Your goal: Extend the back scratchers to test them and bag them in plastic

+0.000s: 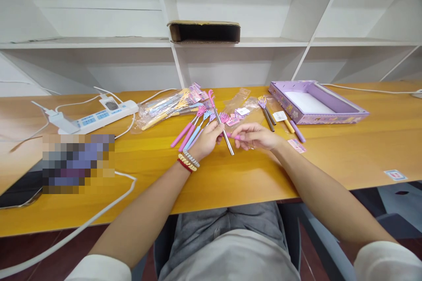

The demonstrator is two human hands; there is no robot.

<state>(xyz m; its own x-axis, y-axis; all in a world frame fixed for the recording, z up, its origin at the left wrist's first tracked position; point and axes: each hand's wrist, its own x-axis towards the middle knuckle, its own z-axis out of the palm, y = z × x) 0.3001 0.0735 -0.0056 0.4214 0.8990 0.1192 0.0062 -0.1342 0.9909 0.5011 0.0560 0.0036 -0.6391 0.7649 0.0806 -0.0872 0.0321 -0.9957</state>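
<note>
My left hand [208, 140] is closed around a metal rod [226, 137] with a pink claw-shaped head at its upper end. Closed too, my right hand [255, 136] pinches a pink handle [234, 136] that passes behind the rod toward my left fingers. Several claw-headed sticks with pink and blue handles [194, 135] lie fanned out beside my left hand. Beyond my right hand are metal rods with purple and yellow claw heads [267, 112], plus a yellow handle [289, 125] and a purple handle [297, 131]. Small pink cards [234, 118] lie between the two groups.
Plastic-bagged sticks [165, 107] lie at the back left, near a white power strip [102, 116] with cables. An open purple box [329, 118] stands back right. A dark phone [23, 186] lies far left. Shelves behind hold a cardboard box [205, 32].
</note>
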